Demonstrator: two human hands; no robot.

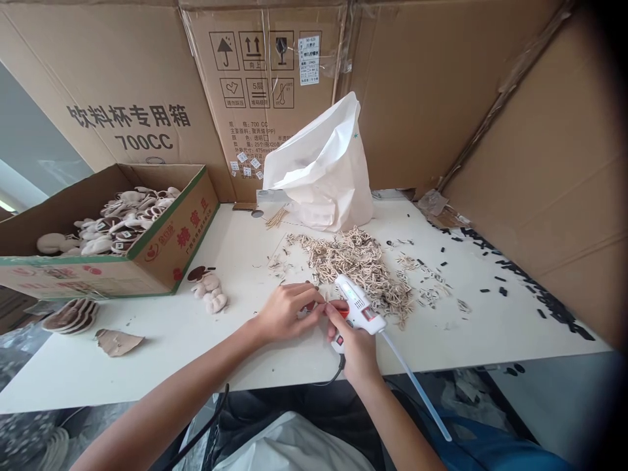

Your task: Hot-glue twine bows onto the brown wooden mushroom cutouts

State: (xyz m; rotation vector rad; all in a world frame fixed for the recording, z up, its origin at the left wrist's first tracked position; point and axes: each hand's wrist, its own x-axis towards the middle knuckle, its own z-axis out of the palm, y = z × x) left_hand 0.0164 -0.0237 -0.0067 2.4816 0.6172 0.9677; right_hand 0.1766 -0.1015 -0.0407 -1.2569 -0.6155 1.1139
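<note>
My right hand (pixel 360 350) is closed round the handle of a white hot glue gun (pixel 357 302), with its thumb reaching across toward my left fingers. A long translucent glue stick (pixel 417 376) sticks out of the gun's back, past the table edge. Just left of the gun, my left hand (pixel 289 313) has its fingers bent and pinched together, the fingertips meeting those of my right hand. Whatever they grip is mostly hidden; something small and dark reddish shows under the left fingers. Behind the gun spreads a pile of small beige cord loops (pixel 358 265).
A carton (pixel 196 209) of plush pieces stands at left. In front are stacked brown-and-white pieces (pixel 71 316) and a cardboard scrap (pixel 118 342); a plush piece (pixel 210 292) lies nearby. A white bag (pixel 333 170) stands behind the loops. Black bits (pixel 540 288) line the right side.
</note>
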